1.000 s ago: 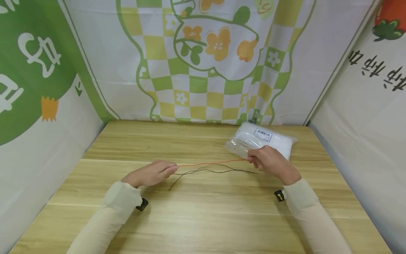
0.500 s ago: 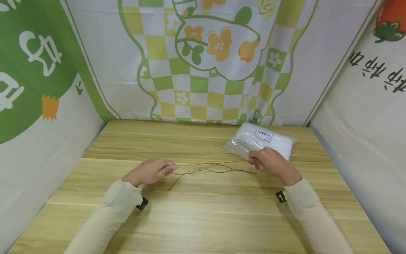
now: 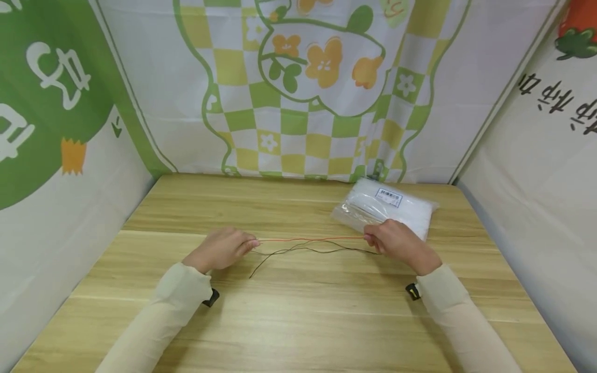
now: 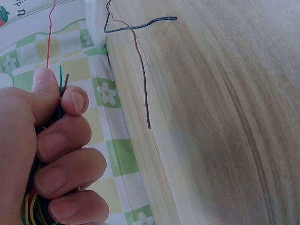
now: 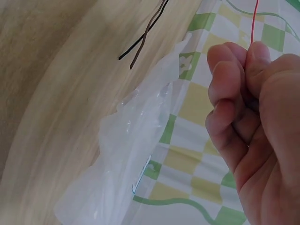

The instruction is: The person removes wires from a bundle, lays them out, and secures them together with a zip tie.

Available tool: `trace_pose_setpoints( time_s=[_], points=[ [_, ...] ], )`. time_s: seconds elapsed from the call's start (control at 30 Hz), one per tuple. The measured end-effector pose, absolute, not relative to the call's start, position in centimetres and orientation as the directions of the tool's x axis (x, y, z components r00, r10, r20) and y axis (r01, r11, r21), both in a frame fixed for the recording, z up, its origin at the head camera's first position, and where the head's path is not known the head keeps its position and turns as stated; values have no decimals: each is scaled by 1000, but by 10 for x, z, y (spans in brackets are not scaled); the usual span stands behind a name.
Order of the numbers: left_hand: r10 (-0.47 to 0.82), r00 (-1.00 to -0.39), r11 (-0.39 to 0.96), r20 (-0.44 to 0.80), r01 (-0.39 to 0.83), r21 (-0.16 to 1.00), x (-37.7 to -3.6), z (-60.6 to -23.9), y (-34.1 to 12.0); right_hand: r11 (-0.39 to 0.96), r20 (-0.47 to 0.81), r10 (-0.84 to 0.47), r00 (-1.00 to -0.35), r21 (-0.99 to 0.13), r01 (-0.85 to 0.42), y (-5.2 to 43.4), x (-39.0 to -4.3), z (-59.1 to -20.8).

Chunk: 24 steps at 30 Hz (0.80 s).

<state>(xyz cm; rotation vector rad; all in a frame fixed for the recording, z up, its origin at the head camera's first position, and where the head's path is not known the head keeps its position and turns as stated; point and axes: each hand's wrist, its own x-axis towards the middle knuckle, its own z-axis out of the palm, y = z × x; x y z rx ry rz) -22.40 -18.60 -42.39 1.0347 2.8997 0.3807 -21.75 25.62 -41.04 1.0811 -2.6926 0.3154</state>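
Note:
A thin red wire stretches nearly straight between the two hands above the table. My left hand pinches its left part at the thumb. In the left wrist view, those curled fingers also grip a bundle of coloured wires, with short green and dark ends poking out above the forefinger; most of the bundle is hidden in the palm. My right hand pinches the red wire's other end between thumb and forefinger. Beneath it, a brown wire and a dark wire lie crossed on the wood.
Behind the right hand lies a clear plastic bag of white material with a barcode label. The wooden table is enclosed by printed cloth walls at the back and both sides.
The left hand has shifted slightly up and away, and its fingers have closed in more around the wires. The red wire hangs straighter. The right hand and the bag stay nearly in place.

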Motion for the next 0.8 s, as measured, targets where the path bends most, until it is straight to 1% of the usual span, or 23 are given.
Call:
trace_pose_setpoints(
  time_s=[0.1,0.2,0.47,0.53,0.77,0.8],
  points=[
    [639,-768,733,45,626,264,-224,-423,-187,717,283,-644,-711,-103,-690,257,-217,-410],
    [646,-762,727,40,631,271,-224,-423,-189,720,267,-641,-720,-118,-684,259,-217,-411],
    [635,-772,736,39,619,275,-222,-424,-193,709,261,-643,-720,-152,-688,260,-220,-415],
    [627,-778,744,42,614,265,-221,-423,-193,702,270,-649,-712,-151,-696,259,-221,-416],
    [558,-829,799,35,549,247,-220,-424,-195,678,336,-674,-658,-74,-732,255,-225,-418],
    [552,-833,804,35,543,242,-220,-424,-195,674,337,-676,-655,-78,-735,254,-225,-418]
  ],
)
